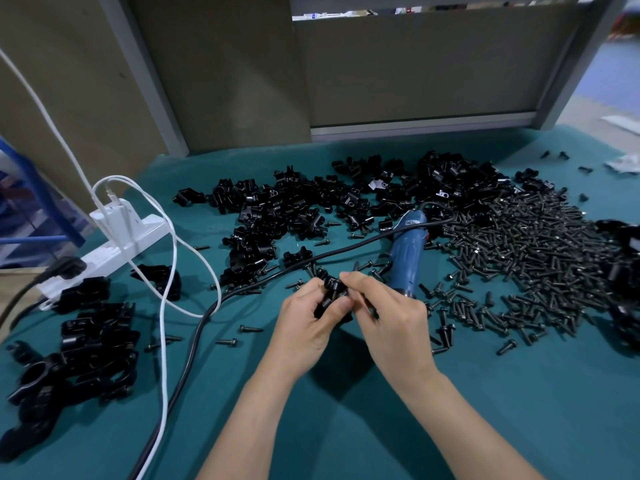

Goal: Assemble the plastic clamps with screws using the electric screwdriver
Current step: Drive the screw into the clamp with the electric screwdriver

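While both hands meet low at the centre, we see the table point(519, 410), covered in teal cloth, filling most of the view. A grey panel point(415, 64) stands along its far edge.

On the right, a wide spread of black screws point(526, 258) lies on the cloth, thinning into strays near the hands. Across the far middle lies a long pile of black clamps point(311, 202), touching the screws at its right end. At the near left we find a separate heap point(86, 344) of larger black clamp pieces, well apart from the main pile.

A white strip point(114, 244) sits at the left edge beyond that heap, with a white charger and a black plug in it. A white cable point(166, 341) loops from the charger and runs toward the near edge. Beside it a black cord point(194, 341) runs from the near edge up past the clamps.

The blue screwdriver point(407, 251) lies flat between the clamps and the screws, just beyond the right hand, which hides its near end. The cord curls out of its far end.

The left hand point(304, 327) grips a single clamp point(332, 296) from below, thumb and fingers curled round it, just above the cloth. The right hand point(391, 323) pinches the same clamp at its top with curled fingers. Whether a screw sits between those fingertips we cannot tell.
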The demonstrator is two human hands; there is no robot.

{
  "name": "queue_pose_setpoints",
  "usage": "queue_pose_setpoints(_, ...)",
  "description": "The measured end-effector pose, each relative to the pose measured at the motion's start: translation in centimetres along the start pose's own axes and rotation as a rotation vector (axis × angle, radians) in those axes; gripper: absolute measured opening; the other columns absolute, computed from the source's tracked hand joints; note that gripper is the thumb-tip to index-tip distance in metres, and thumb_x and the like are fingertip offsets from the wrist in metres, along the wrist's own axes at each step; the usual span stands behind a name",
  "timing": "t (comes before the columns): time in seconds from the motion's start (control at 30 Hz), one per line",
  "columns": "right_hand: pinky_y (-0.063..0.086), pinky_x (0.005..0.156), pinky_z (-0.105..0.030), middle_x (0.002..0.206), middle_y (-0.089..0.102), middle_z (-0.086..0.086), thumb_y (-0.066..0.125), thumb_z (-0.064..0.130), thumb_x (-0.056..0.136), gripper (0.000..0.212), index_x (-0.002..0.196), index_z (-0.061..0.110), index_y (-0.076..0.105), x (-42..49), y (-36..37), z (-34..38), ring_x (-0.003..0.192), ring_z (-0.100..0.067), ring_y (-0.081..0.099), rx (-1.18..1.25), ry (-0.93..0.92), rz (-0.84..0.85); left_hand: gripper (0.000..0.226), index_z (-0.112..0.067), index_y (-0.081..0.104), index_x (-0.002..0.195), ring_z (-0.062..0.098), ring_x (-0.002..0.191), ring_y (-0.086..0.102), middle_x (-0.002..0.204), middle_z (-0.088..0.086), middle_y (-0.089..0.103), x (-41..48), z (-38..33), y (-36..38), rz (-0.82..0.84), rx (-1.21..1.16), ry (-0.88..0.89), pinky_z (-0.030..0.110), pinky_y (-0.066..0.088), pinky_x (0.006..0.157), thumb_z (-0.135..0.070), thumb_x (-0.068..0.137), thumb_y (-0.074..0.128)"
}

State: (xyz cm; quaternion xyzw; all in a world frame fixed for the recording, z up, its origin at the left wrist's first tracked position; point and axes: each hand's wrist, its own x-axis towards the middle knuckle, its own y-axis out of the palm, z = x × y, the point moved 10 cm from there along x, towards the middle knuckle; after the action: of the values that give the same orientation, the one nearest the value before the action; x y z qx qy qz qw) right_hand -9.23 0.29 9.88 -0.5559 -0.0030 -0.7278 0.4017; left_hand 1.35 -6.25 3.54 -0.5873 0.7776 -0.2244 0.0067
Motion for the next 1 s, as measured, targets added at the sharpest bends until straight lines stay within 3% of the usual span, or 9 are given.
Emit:
queue_pose_setpoints(0.1, 0.050, 0.080, -0.014, 0.090, 0.075, -0.007, 0.071, -0.010, 0.072, 0.021, 0.092, -0.003, 0.073, 0.0, -0.1, 0.4, 0.080, -0.012, 0.071, 0.003, -0.022, -0.027, 0.064, -0.004, 0.063, 0.085, 0.032, 0.065, 0.051, 0.082, 0.015, 0.051, 0.0, 0.5, 0.1, 0.004, -0.009, -0.028, 0.054, 0.045, 0.061, -0.066, 0.082, 0.048)
queue_pose_setpoints(0.17, 0.051, 0.087, -0.013, 0.094, 0.074, -0.008, 0.070, -0.009, 0.075, 0.020, 0.094, -0.004, 0.073, -0.1, 0.0, 0.1, 0.087, -0.012, 0.070, 0.046, 0.000, -0.033, 0.048, -0.021, 0.065, 0.082, 0.022, 0.061, 0.050, 0.076, 0.006, 0.054, 0.0, 0.6, 0.1, 0.005, -0.043, -0.041, 0.045, 0.044, 0.059, -0.066, 0.085, 0.050)
queue_pose_setpoints(0.23, 0.051, 0.089, -0.016, 0.097, 0.073, -0.009, 0.069, -0.012, 0.076, 0.019, 0.093, -0.003, 0.072, -0.2, 0.1, -0.2, 0.093, -0.012, 0.068, 0.118, 0.026, -0.033, 0.030, -0.041, 0.063, 0.076, 0.005, 0.059, 0.049, 0.066, -0.012, 0.056, -0.1, 0.6, 0.0, -0.007, -0.045, -0.037, 0.026, 0.041, 0.057, -0.066, 0.084, 0.048)
queue_pose_setpoints(0.33, 0.054, 0.087, -0.023, 0.099, 0.071, -0.007, 0.068, -0.015, 0.077, 0.020, 0.092, -0.002, 0.071, -0.3, 0.3, -0.6, 0.098, -0.011, 0.067, 0.244, 0.061, -0.016, 0.017, -0.045, 0.062, 0.075, -0.001, 0.056, 0.049, 0.062, -0.022, 0.058, -0.2, 0.7, -0.2, -0.013, -0.056, -0.046, 0.016, 0.037, 0.055, -0.055, 0.083, 0.050)
queue_pose_setpoints(0.47, 0.052, 0.084, -0.018, 0.102, 0.069, -0.001, 0.064, -0.013, 0.079, 0.023, 0.095, 0.003, 0.071, -0.3, 1.2, -1.7, 0.100, -0.005, 0.065, 0.437, 0.187, 0.063, 0.025, -0.034, 0.059, 0.075, 0.003, 0.055, 0.045, 0.058, -0.019, 0.055, -0.1, 0.9, -0.8, -0.057, -0.061, -0.030, 0.020, 0.037, 0.052, -0.058, 0.081, 0.054)
queue_pose_setpoints(0.63, 0.052, 0.087, -0.023, 0.103, 0.070, 0.012, 0.060, -0.003, 0.086, 0.033, 0.101, 0.025, 0.068, -0.8, 2.8, -3.2, 0.104, -0.010, 0.065, 0.680, 0.442, 0.211, 0.030, -0.037, 0.065, 0.076, -0.003, 0.051, 0.050, 0.058, -0.017, 0.060, -0.1, 0.8, -0.9, -0.082, -0.111, -0.024, 0.016, 0.039, 0.050, -0.066, 0.076, 0.057)
queue_pose_setpoints(0.7, 0.052, 0.085, -0.021, 0.103, 0.070, 0.013, 0.062, -0.003, 0.088, 0.031, 0.103, 0.023, 0.068, -1.0, 3.1, -3.4, 0.104, -0.007, 0.065, 0.711, 0.489, 0.243, 0.046, -0.034, 0.066, 0.078, 0.001, 0.055, 0.054, 0.061, -0.008, 0.063, -0.1, 0.9, -1.2, -0.109, -0.109, -0.032, 0.023, 0.044, 0.051, -0.077, 0.070, 0.055)
queue_pose_setpoints(0.87, 0.050, 0.082, -0.015, 0.101, 0.070, 0.014, 0.061, -0.005, 0.089, 0.028, 0.099, 0.019, 0.068, -1.0, 3.0, -3.4, 0.100, -0.003, 0.064, 0.751, 0.519, 0.234, 0.026, -0.035, 0.062, 0.073, -0.003, 0.053, 0.045, 0.057, -0.020, 0.054, -0.2, -0.1, -1.5, -0.151, -0.045, 0.022, 0.010, 0.032, 0.051, -0.061, 0.079, 0.061)
queue_pose_setpoints(1.0, 0.051, 0.086, -0.019, 0.099, 0.073, 0.003, 0.063, -0.012, 0.085, 0.023, 0.089, 0.011, 0.067, -1.2, 3.2, -3.8, 0.099, -0.009, 0.067, 0.901, 0.590, 0.207, 0.052, -0.014, 0.067, 0.082, 0.002, 0.055, 0.042, 0.060, -0.002, 0.054, -0.5, -0.2, -1.8, -0.200, -0.036, 0.057, 0.023, 0.034, 0.051, -0.064, 0.079, 0.054)
